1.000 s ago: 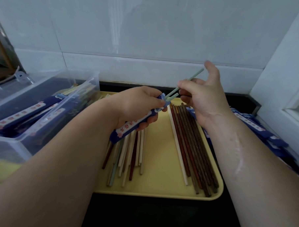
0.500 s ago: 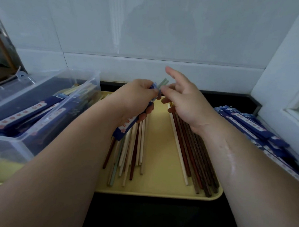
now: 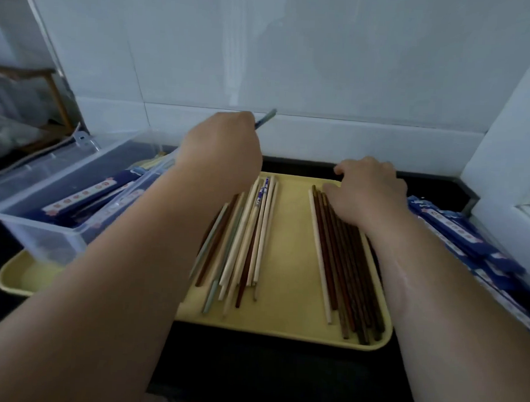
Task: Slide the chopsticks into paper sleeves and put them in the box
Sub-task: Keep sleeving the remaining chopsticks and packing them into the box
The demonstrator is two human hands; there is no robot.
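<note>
Since last look the right hand has dropped from the left hand onto the dark chopsticks; fingers curled, can't tell if pinching any. Left fingers wrap the sleeved pair, tip poking out beyond them. Prob. light, stiff, slick sticks w/ thin paper: hold mid-length. Left of left fingers sits the box, its wall to clear; empty sleeves right of right fingers.
</note>
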